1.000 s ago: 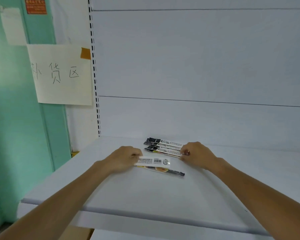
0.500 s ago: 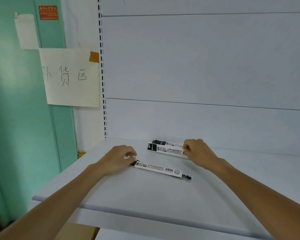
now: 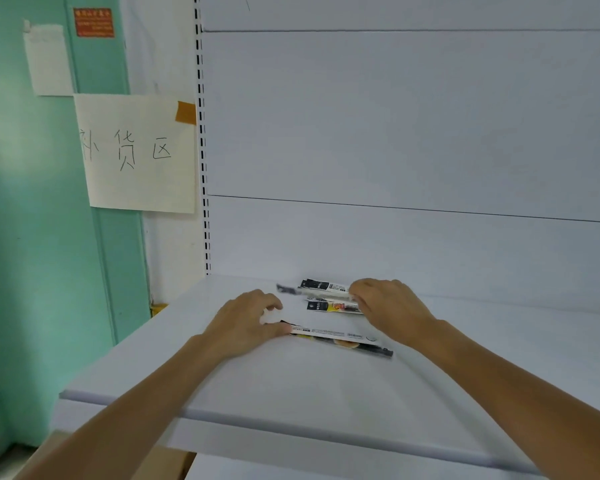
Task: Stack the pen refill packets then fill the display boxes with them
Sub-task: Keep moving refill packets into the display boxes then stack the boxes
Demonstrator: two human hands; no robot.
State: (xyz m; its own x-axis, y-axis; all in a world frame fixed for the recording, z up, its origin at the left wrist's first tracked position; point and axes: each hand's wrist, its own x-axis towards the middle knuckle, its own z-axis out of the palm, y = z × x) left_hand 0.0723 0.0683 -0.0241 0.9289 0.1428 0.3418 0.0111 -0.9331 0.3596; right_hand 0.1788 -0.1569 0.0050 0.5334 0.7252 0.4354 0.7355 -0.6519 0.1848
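Several long, narrow pen refill packets lie on the white shelf [image 3: 291, 382]. My left hand [image 3: 246, 323] grips the left end of the nearest stack of packets [image 3: 340, 339], fingers curled over it. My right hand [image 3: 388, 306] pinches a packet [image 3: 321, 289] lifted slightly above the shelf, blurred at its left tip. Under it lies a further packet [image 3: 329, 306] with a black end and a yellow patch. No display box is in view.
The shelf's white back panel [image 3: 395, 150] rises behind the packets, with a slotted upright [image 3: 203, 168] at its left. A handwritten paper sign [image 3: 136, 150] hangs on the teal wall [image 3: 32, 202]. A brown cardboard edge [image 3: 167, 462] shows below the shelf front.
My right hand has lifted one packet off the far pile, exposing the one beneath. My left hand's stack has shifted slightly. The camera view moved a little right.
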